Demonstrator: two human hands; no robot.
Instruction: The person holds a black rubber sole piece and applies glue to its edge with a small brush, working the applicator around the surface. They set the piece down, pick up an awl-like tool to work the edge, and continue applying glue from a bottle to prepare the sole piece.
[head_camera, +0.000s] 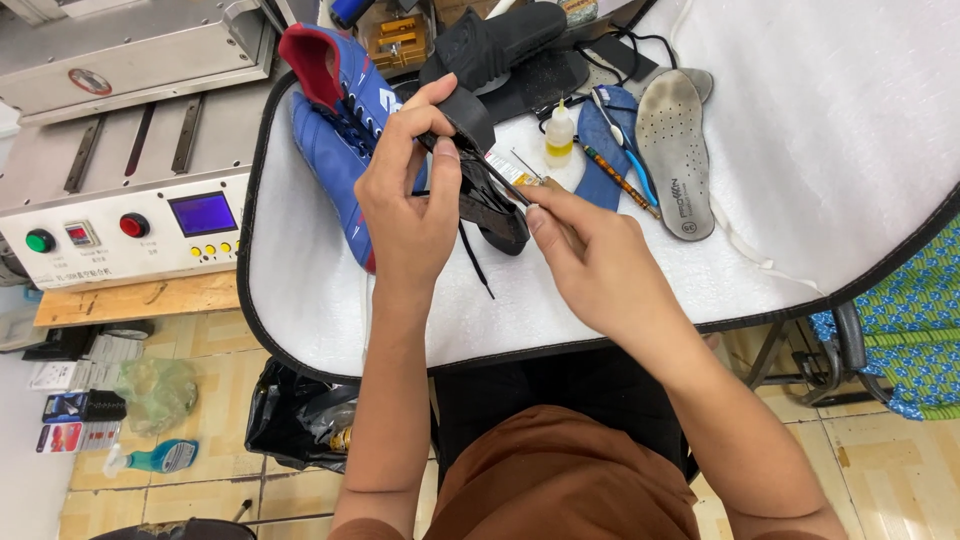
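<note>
My left hand (408, 195) grips a black curved shoe part (478, 150), holding it just above the white padded table (300, 290). My right hand (590, 255) pinches a thin metal tool (512, 182) whose tip touches that black part. A blue sports shoe with a red lining (335, 110) lies right behind my left hand. A black lace (477, 262) hangs down from the part onto the table.
A small glue bottle (559, 135), a blue insole (600, 150) with a pencil and toothbrush on it, and a grey insole (675, 150) lie to the right. Black shoe pieces (505, 45) sit behind. A control box with buttons (125, 230) stands left. A black bag (295, 415) sits on the floor.
</note>
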